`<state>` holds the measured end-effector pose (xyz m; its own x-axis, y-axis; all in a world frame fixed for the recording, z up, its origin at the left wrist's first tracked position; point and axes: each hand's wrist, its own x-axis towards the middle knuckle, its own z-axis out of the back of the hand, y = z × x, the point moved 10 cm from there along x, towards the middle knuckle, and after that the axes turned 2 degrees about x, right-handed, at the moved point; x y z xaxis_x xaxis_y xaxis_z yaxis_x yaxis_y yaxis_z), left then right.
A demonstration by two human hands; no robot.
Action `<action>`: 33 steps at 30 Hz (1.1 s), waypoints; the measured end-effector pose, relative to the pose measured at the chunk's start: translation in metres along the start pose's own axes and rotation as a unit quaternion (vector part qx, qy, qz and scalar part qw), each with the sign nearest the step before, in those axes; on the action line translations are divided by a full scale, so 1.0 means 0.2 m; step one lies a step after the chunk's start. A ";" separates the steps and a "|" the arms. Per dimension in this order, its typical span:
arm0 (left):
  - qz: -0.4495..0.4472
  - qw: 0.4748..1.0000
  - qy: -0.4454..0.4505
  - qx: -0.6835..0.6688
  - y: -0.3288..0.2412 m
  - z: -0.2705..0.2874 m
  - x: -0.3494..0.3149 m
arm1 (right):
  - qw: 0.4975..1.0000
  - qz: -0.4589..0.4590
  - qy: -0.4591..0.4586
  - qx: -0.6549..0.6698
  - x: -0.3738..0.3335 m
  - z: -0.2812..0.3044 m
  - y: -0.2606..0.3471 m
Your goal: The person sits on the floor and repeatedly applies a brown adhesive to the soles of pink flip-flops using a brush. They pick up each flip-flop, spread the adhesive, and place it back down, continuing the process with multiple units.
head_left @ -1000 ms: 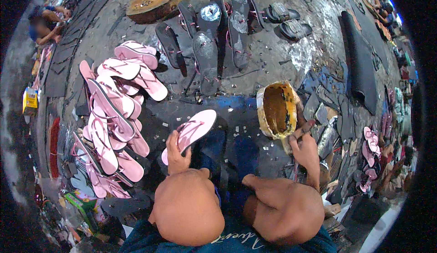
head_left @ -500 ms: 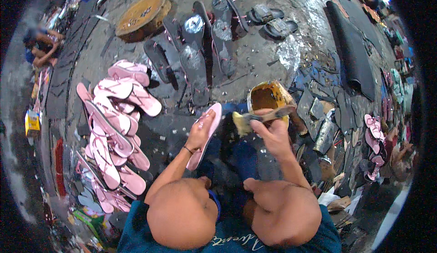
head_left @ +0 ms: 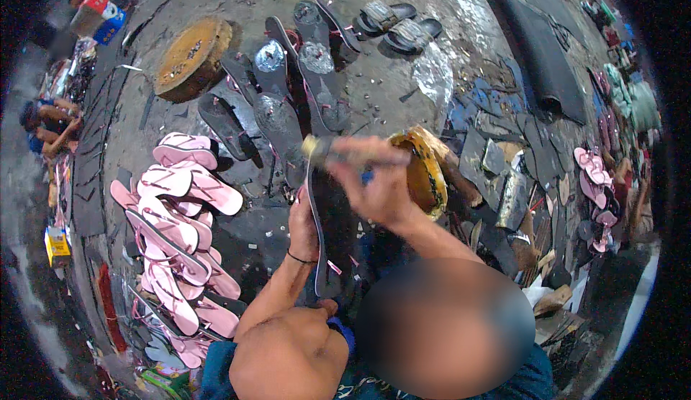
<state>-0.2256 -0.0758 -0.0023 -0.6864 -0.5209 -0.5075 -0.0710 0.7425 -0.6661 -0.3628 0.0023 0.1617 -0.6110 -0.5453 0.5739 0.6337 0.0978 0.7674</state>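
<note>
My left hand (head_left: 305, 229) grips a pink thong sandal (head_left: 322, 245) from its left side, with the dark underside turned to the right. The sandal stands nearly on edge, toe end away from me. In my right hand (head_left: 383, 190), blurred by motion, is a brush (head_left: 311, 145) with pale yellow bristles. Its tip is at the toe end of the sandal; whether it touches is hard to tell. Just right of that hand is a yellow-stained pot (head_left: 432, 202) with a dark coating inside.
Pink sandals (head_left: 169, 238) lie heaped at the left. Ahead are dark soles (head_left: 279, 116), a round wooden block (head_left: 188, 65) and black slides (head_left: 389, 24). Rolled black sheet (head_left: 529, 47) and scraps lie at the right. Another person (head_left: 52, 126) sits at the far left.
The sandal has turned from its pink top to its dark underside. My right hand has carried the brush left and forward from beside the pot to the sandal. The whole view has shifted.
</note>
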 end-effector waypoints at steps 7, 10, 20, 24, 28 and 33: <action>-0.147 0.988 0.000 0.055 -0.24 -0.14 -0.06 | 0.992 -0.114 -0.009 0.043 0.01 0.02 -0.05; -0.173 0.985 0.003 0.024 -0.29 -0.07 -0.03 | 0.961 -0.267 -0.025 0.072 -0.12 -0.05 -0.15; 0.095 0.984 0.078 -0.128 -0.05 0.09 -0.32 | 0.641 -0.538 -0.055 0.545 -0.29 -0.17 -0.41; 0.030 0.983 0.144 -0.106 -0.25 -0.07 -0.18 | 0.758 -0.478 0.008 0.444 -0.25 -0.24 -0.31; -0.060 0.991 0.043 -0.114 -0.42 -0.06 0.08 | 0.996 0.008 0.082 0.029 -0.05 -0.21 0.17; -0.090 0.986 0.015 -0.139 -0.44 -0.13 0.08 | 0.948 -0.290 0.040 0.124 -0.08 -0.13 -0.33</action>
<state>-0.2493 -0.1397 0.0625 -0.6661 -0.6445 -0.3755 -0.3857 0.7285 -0.5662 -0.3818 -0.0164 0.0944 -0.7781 -0.6278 0.0199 0.0663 -0.0505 0.9965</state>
